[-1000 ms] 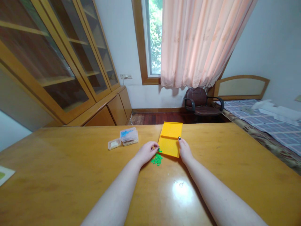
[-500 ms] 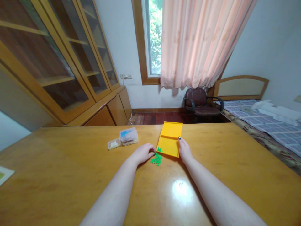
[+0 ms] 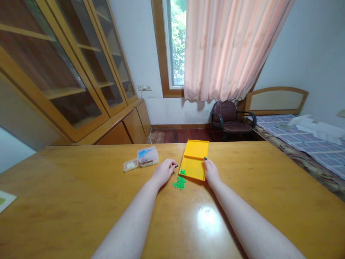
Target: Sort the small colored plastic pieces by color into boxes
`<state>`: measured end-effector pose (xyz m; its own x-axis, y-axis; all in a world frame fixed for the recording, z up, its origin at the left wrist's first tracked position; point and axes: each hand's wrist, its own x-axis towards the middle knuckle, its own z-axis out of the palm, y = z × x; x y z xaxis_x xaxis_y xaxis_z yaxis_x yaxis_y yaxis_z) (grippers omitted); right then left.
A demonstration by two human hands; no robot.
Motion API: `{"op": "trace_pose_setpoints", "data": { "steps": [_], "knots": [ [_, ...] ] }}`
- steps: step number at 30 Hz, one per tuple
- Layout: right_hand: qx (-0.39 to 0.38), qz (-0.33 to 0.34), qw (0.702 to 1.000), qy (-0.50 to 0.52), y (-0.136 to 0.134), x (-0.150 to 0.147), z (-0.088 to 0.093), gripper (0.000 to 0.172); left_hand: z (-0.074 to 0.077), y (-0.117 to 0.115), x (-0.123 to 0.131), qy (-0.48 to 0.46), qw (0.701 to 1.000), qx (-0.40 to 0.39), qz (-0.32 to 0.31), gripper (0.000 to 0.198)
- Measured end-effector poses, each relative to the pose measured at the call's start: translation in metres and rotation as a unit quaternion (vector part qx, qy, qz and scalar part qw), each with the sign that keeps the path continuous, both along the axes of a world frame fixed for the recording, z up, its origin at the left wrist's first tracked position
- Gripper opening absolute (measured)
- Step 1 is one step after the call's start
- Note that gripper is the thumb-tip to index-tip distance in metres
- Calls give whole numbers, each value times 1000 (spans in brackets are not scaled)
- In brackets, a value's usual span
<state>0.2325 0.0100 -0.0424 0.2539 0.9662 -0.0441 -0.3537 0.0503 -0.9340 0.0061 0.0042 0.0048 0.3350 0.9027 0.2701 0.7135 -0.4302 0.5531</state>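
A yellow two-part plastic case (image 3: 198,167) lies opened flat on the table, with its lid half toward the far side. My right hand (image 3: 212,172) grips the case's right edge, thumb on top. Small green pieces (image 3: 182,172) rest in the near left corner of the case. Just outside that corner, more of these pieces form a loose pile (image 3: 179,183) on the tabletop. My left hand (image 3: 165,171) hovers left of the case with thumb and fingertips pinched together. Whatever may be between those fingertips is too small to make out.
Left of my left hand stand a clear plastic box (image 3: 147,157) with blue bits on top and a smaller clear box (image 3: 130,165). A white card (image 3: 5,200) lies at the table's left edge. An armchair (image 3: 229,117) is beyond the wooden table (image 3: 81,201).
My left hand has moved away from the green pile, up and slightly left. My right hand and the yellow case have barely shifted.
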Motion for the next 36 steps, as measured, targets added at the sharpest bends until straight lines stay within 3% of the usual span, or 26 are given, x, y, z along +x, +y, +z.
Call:
{"op": "trace_pose_setpoints", "data": {
  "steps": [7, 13, 21, 36],
  "knots": [
    [0, 9, 1000, -15, -3, 0, 4, 33, 4, -7, 12, 41, 999, 11, -27, 28],
    [3, 19, 1000, 2, 1, 1, -1, 31, 3, 0, -9, 113, 992, -42, -26, 8],
    [5, 4, 1000, -2, 2, 0, -3, 33, 3, -2, -6, 161, 983, -81, -29, 9],
    [4, 5, 999, -34, 3, 2, -5, 43, 3, -6, 5, 262, 963, -57, -17, 19]
  ]
}}
